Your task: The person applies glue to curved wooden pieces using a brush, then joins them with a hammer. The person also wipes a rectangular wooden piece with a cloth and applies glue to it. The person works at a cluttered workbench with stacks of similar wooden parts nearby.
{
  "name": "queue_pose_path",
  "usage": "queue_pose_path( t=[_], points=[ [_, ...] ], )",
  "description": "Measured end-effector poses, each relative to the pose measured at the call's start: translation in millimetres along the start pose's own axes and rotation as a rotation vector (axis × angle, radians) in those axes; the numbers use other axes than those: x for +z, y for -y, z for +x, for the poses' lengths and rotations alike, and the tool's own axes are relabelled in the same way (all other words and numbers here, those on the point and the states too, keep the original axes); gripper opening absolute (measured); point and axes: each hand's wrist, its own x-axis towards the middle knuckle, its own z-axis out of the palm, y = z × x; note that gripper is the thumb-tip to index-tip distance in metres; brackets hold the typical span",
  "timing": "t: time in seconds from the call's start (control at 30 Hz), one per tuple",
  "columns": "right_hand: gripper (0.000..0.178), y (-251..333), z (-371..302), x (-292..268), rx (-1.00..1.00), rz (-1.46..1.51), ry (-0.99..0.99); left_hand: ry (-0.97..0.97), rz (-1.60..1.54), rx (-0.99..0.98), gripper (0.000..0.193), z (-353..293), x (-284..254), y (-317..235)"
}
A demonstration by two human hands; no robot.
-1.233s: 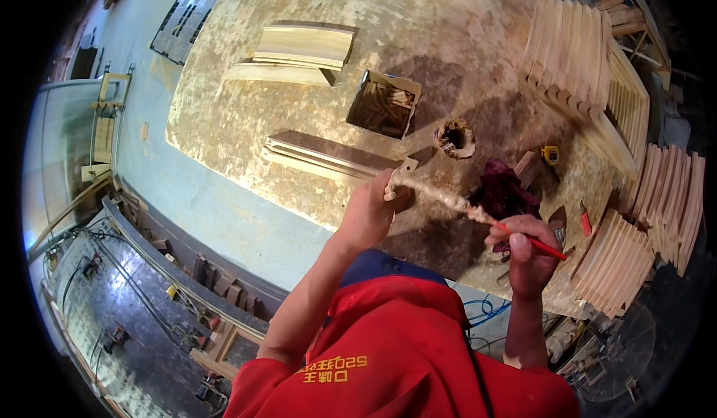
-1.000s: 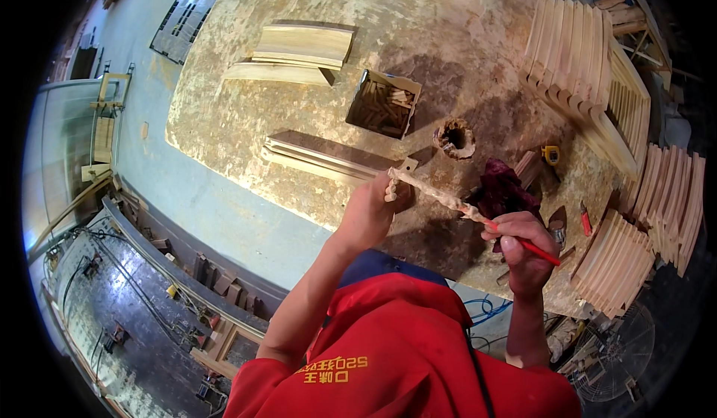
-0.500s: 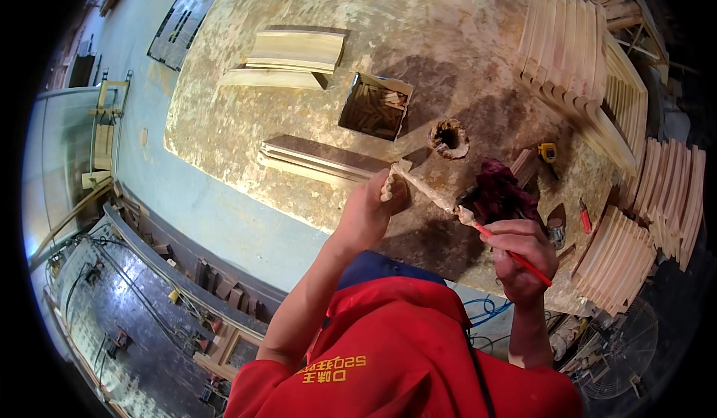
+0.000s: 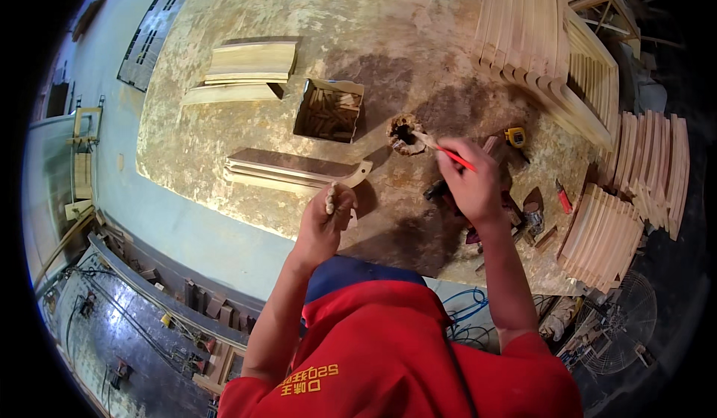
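My right hand [image 4: 470, 179] grips a red-handled brush [image 4: 457, 160]. The brush's pale, crusted end reaches the rim of a round, glue-caked pot [image 4: 404, 136]. My left hand [image 4: 323, 228] is curled around small pale wooden pieces [image 4: 330, 200], mostly hidden by the fingers. Just beyond that hand lies a long wooden strip [image 4: 284, 175] with a curved end and a hole in it. An open box [image 4: 328, 112] full of small wooden pegs stands left of the pot.
Flat boards [image 4: 246, 67] lie at the far left of the stained table [image 4: 299, 7]. Stacked curved wooden parts [image 4: 523, 33] stand at the right, with more bundles [image 4: 602, 235] nearer. A yellow tape measure [image 4: 515, 136], red-handled tool [image 4: 563, 196] and small metal can [image 4: 533, 216] lie nearby.
My right hand has carried the brush away from my left hand to the glue pot. My left hand has drawn back slightly from the strip's curved end. The view has shifted right.
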Motion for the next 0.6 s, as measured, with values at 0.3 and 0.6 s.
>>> queue_pose_path(
  t=[0.3,0.6],
  points=[
    [0.055,-135.9,-23.9,163.7,0.083,0.577,0.035,-0.059,-0.229,-0.075,0.023,-41.2,-0.6,18.7],
    [0.054,-148.1,-8.9,187.9,0.406,0.68,-0.142,0.094,-0.292,-0.178,0.027,-53.0,-10.1,29.7]
  ],
)
